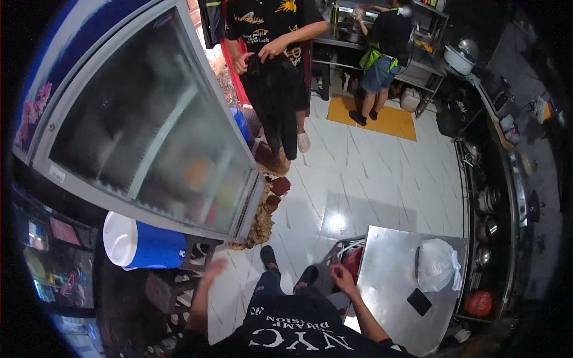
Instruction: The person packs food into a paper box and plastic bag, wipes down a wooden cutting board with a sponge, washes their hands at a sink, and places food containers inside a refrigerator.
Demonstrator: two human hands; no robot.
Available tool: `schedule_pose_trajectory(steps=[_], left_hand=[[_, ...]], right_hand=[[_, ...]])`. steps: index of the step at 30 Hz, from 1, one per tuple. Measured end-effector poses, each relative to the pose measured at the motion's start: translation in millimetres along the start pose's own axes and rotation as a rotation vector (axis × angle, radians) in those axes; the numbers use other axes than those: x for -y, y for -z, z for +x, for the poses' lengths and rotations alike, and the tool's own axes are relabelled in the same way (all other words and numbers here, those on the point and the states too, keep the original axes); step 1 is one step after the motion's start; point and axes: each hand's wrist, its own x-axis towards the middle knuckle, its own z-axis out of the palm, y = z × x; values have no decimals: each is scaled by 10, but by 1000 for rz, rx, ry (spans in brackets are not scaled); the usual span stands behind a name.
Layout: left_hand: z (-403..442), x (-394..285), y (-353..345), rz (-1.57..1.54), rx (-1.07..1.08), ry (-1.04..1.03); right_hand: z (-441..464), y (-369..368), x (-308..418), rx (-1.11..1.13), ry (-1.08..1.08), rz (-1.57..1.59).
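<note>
My left hand (216, 269) is slightly blurred, its fingers stretched out with nothing in them. It is nearest to the blue cooler (158, 246) with a white lid, below the glass-door fridge (152, 128). My right hand (342, 278) has loosely bent fingers and shows nothing held. It hovers beside the left edge of the metal table (382, 268). On that table lie a tied white plastic bag (436, 265) and a black phone (419, 302). Neither hand touches these things.
A person (271, 53) in black stands by the fridge, holding dark cloth. Another person (382, 53) works at the back counter on a yellow mat (394, 122). Racks of pans (486, 203) line the right. A brown mat (259, 224) edges the fridge.
</note>
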Motion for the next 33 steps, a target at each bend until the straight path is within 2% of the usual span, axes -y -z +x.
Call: schedule_pose_trajectory(steps=[1,3,5,9,11,14,18,19,22,23,25,28,29,31,32,33], left_hand=[[-249,88,-111,-56,102,103],[-710,210,-266,-162,281,324],[-911,243,-305,-244,381,433],[-1015,266,-156,-363,496,534],[-964,270,-44,-388,540,550],[-768,290,111,-419,600,546],[-462,402,256,-557,689,519],[-399,426,294,-566,664,512],[-320,385,453,-437,452,465],[-295,310,503,-418,438,470],[-240,135,602,-379,415,480],[21,193,755,-484,685,471],[-10,166,811,-407,693,483],[84,-433,760,-257,706,474],[112,-294,800,-273,695,424],[151,-137,836,-289,682,373]], right_hand=[[-118,-80,-106,15,-36,47],[-322,-269,-759,119,-109,152],[-678,-253,-613,129,-274,265],[-1042,-217,-590,149,-506,357],[-1067,-205,-253,128,-609,443],[-912,-147,-31,225,-800,485],[-651,-273,-80,334,-804,443],[-570,-325,-285,354,-707,438],[-400,-405,275,192,-809,601],[-345,-435,268,124,-793,531],[-203,-579,757,63,-747,633],[-139,-625,952,152,-705,503],[-122,-608,1078,189,-715,505],[-101,-723,978,209,-612,617],[-71,-773,945,221,-554,671],[-88,-792,920,181,-595,653]])
